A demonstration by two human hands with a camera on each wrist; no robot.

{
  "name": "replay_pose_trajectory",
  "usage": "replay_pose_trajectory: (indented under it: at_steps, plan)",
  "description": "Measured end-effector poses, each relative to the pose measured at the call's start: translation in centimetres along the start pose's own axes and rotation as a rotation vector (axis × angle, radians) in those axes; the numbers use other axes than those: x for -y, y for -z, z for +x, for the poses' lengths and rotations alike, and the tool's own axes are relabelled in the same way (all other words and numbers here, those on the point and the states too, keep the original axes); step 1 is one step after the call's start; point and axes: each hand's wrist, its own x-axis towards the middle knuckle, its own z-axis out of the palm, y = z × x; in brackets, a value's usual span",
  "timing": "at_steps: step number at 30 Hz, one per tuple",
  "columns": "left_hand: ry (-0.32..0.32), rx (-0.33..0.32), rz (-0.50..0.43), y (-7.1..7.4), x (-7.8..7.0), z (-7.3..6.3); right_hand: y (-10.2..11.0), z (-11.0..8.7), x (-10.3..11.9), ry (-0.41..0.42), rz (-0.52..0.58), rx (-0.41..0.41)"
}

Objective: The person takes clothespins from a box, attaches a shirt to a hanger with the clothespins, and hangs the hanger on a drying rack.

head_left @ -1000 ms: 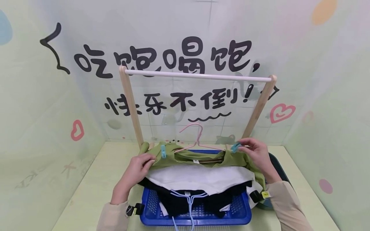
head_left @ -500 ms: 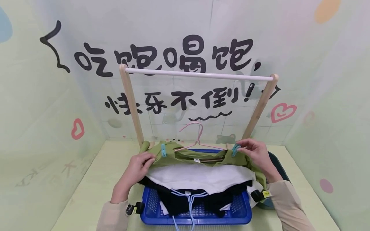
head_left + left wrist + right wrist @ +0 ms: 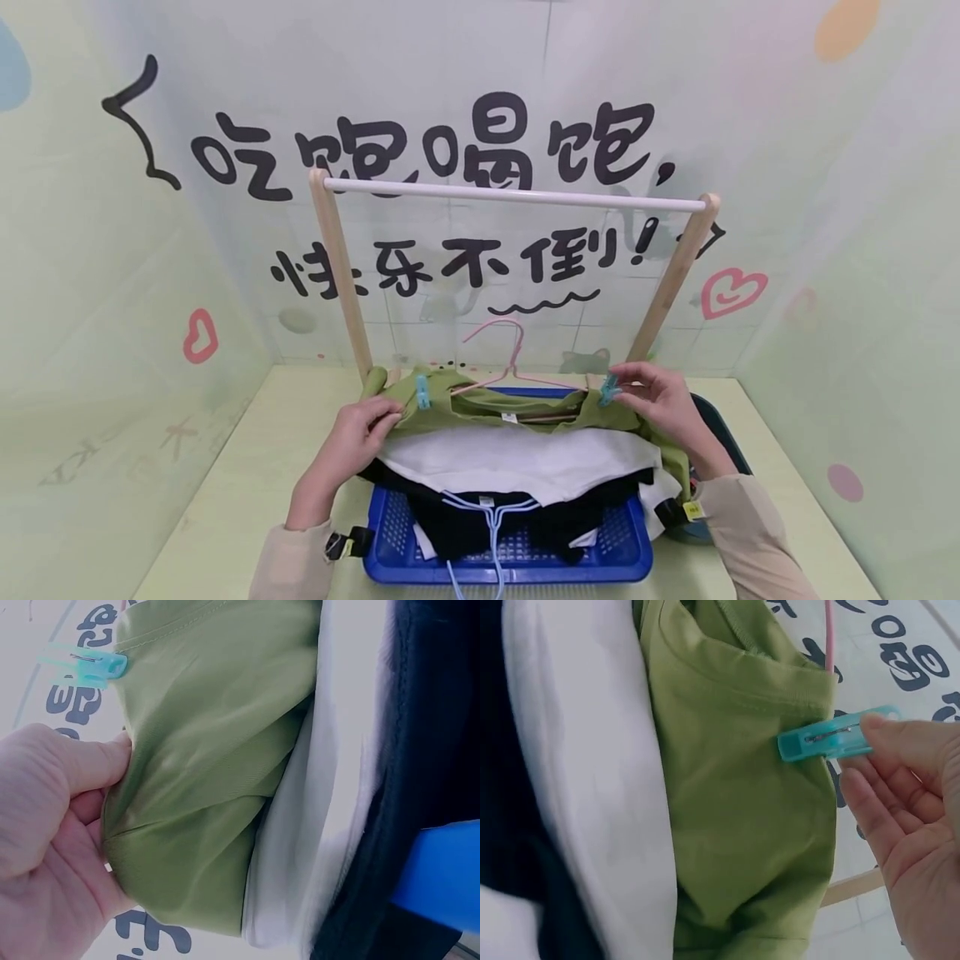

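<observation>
A green shirt (image 3: 408, 423) lies on top of a pile of clothes, with a pink wire hanger (image 3: 513, 363) inside its neck and the hook sticking up. My left hand (image 3: 358, 433) pinches the shirt's shoulder between thumb and fingers, just below a turquoise clothespin (image 3: 103, 666) clipped to the edge. On the opposite shoulder a second turquoise clothespin (image 3: 810, 742) bites the shirt beside the neckline. The thumb and fingers of my right hand (image 3: 663, 400) hold that clothespin's outer end. Beneath the shirt lies a white garment (image 3: 517, 457).
Under the pile stands a blue basket (image 3: 510, 577), with a black garment (image 3: 450, 533) and light blue hangers (image 3: 495, 537) at its front. Behind rises a wooden rack with a white rod (image 3: 517, 197). A dark green container (image 3: 722, 429) sits partly hidden at the right.
The clothespin in my right hand has tilted steeper and sits lower on the shirt's shoulder; my right fingers have shifted slightly on it. The left hand keeps its hold on the shirt.
</observation>
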Motion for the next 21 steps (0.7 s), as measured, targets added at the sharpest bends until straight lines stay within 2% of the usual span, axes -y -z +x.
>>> replay_pose_trajectory:
  at_steps: [2, 7, 10, 13, 21]
  plan:
    - [0.013, 0.006, -0.004, 0.0, 0.0, 0.0, 0.1, -0.1, -0.2, 0.022, -0.067, 0.012]
    - [0.037, 0.026, -0.004, 0.0, 0.1, -0.1, 0.6, -0.6, -1.0, 0.058, -0.353, 0.013]
    - [0.033, 0.023, -0.003, 0.1, 0.1, -0.1, 0.7, -0.9, -1.8, 0.113, -0.461, -0.009]
    - [0.029, 0.012, -0.005, 0.1, 0.0, -0.1, 0.6, -1.1, -2.1, 0.161, -0.506, -0.040]
    - [0.005, 0.023, -0.029, 0.5, -0.4, 0.4, 1.4, -1.3, -0.9, 0.281, -0.482, -0.117]
